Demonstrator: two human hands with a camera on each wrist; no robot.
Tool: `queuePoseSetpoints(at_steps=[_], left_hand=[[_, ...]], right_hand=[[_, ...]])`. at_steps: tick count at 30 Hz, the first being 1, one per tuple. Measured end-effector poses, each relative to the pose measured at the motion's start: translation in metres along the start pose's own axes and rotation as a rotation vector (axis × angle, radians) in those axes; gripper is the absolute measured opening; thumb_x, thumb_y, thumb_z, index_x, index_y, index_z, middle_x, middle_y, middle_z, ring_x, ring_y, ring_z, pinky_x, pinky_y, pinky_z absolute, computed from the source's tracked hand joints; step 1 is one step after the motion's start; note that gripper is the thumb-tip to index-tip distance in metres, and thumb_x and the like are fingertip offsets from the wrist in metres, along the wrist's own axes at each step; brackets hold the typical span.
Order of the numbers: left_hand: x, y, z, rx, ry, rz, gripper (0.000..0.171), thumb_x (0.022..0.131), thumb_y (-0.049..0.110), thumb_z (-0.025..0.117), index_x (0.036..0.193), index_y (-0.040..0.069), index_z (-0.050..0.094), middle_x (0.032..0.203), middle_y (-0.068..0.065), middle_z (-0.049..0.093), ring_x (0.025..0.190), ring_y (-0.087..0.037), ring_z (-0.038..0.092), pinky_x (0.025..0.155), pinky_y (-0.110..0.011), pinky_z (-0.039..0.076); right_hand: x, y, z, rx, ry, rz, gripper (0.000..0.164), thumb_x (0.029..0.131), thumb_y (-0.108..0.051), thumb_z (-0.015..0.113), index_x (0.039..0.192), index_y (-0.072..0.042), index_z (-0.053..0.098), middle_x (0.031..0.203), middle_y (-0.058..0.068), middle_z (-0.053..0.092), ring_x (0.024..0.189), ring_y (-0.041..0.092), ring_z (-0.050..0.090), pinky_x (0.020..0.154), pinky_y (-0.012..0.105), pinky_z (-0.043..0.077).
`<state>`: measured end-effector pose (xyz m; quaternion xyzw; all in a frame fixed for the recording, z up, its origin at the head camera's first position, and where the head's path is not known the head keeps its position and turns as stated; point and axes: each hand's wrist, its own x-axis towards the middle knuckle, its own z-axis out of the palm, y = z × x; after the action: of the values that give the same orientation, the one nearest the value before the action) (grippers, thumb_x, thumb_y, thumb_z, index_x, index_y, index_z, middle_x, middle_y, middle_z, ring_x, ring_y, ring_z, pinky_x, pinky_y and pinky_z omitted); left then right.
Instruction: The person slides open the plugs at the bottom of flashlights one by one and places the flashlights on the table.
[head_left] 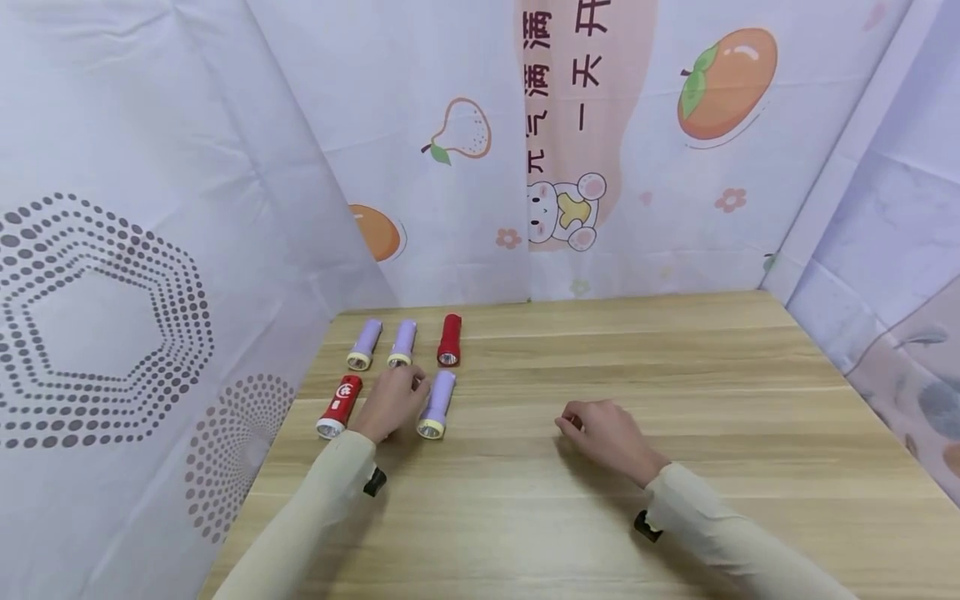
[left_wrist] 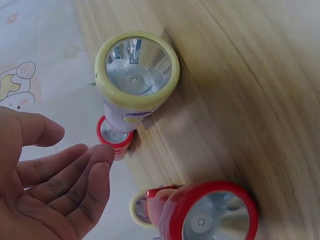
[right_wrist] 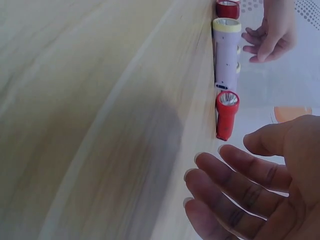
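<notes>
My left hand hovers among the flashlights with loosely curled fingers and holds nothing. Just right of its fingertips lies a purple flashlight with a yellow rim. Under the hand, largely hidden in the head view, is a red-rimmed flashlight, plain in the left wrist view. A red flashlight with a white rim lies left of the hand. My right hand is held over the middle of the table, fingers relaxed and nothing in them.
Behind, two purple flashlights and a red flashlight lie in a row. All rest on the wood-grain table. A printed curtain borders its back, with more curtain at both sides.
</notes>
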<state>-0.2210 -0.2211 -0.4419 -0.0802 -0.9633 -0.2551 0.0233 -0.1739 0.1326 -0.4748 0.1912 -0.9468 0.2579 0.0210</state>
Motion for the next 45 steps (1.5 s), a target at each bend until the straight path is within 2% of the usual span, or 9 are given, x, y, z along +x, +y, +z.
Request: queuePoseSetpoints(at_steps=[6,12,18,21,28,37,45], left_hand=[[0.010,-0.001,0.000,-0.010,-0.006,-0.012,0.020,0.100,0.018,0.063,0.107,0.002,0.073,0.080,-0.003,0.064,0.067,-0.016,0.057,0.062,-0.032,0.049],[0.021,-0.001,0.004,-0.005,-0.037,-0.014,0.023,0.102,0.020,0.062,0.109,0.001,0.072,0.082,-0.004,0.065,0.069,-0.017,0.059,0.063,-0.032,0.050],[0.022,-0.006,0.009,-0.035,-0.049,-0.043,0.021,0.101,0.018,0.060,0.108,0.001,0.070,0.077,-0.003,0.063,0.065,-0.017,0.059,0.061,-0.031,0.050],[0.021,-0.008,0.009,-0.041,-0.065,-0.055,0.022,0.101,0.019,0.058,0.107,0.001,0.069,0.075,-0.003,0.063,0.064,-0.017,0.059,0.060,-0.031,0.050],[0.023,-0.012,0.005,-0.024,-0.050,-0.052,0.021,0.102,0.018,0.058,0.106,0.001,0.069,0.078,-0.004,0.063,0.066,-0.017,0.059,0.061,-0.031,0.050],[0.027,-0.007,0.013,-0.017,-0.074,-0.048,0.022,0.102,0.017,0.059,0.107,0.000,0.071,0.072,-0.002,0.063,0.060,-0.015,0.058,0.057,-0.030,0.049],[0.036,-0.007,0.013,-0.024,-0.039,-0.009,0.019,0.101,0.016,0.058,0.099,0.002,0.071,0.068,-0.002,0.060,0.059,-0.015,0.056,0.057,-0.030,0.048]], right_hand=[[0.007,-0.007,0.008,0.046,-0.017,-0.002,0.015,0.099,-0.026,0.069,0.090,-0.015,0.074,0.069,-0.013,0.061,0.060,0.005,0.051,0.060,0.027,0.048],[0.011,-0.011,0.016,0.099,-0.028,0.006,0.029,0.104,-0.036,0.063,0.081,-0.018,0.070,0.062,-0.013,0.053,0.057,0.006,0.047,0.058,0.028,0.044],[0.017,-0.020,0.029,0.122,-0.032,-0.008,0.038,0.105,-0.044,0.058,0.080,-0.019,0.069,0.062,-0.013,0.052,0.056,0.006,0.046,0.057,0.027,0.042],[0.021,-0.026,0.033,0.124,-0.028,-0.021,0.039,0.105,-0.045,0.056,0.079,-0.019,0.068,0.062,-0.013,0.051,0.056,0.006,0.046,0.056,0.027,0.042],[0.031,-0.040,0.043,0.129,-0.037,-0.062,0.041,0.106,-0.045,0.054,0.079,-0.019,0.069,0.062,-0.014,0.052,0.055,0.005,0.046,0.055,0.027,0.043],[0.035,-0.052,0.054,0.149,-0.057,-0.085,0.038,0.106,-0.040,0.056,0.078,-0.019,0.069,0.060,-0.015,0.052,0.054,0.003,0.046,0.054,0.026,0.042],[0.042,-0.060,0.060,0.166,-0.065,-0.088,0.039,0.106,-0.043,0.056,0.075,-0.023,0.065,0.058,-0.016,0.052,0.053,0.002,0.046,0.054,0.025,0.041]])
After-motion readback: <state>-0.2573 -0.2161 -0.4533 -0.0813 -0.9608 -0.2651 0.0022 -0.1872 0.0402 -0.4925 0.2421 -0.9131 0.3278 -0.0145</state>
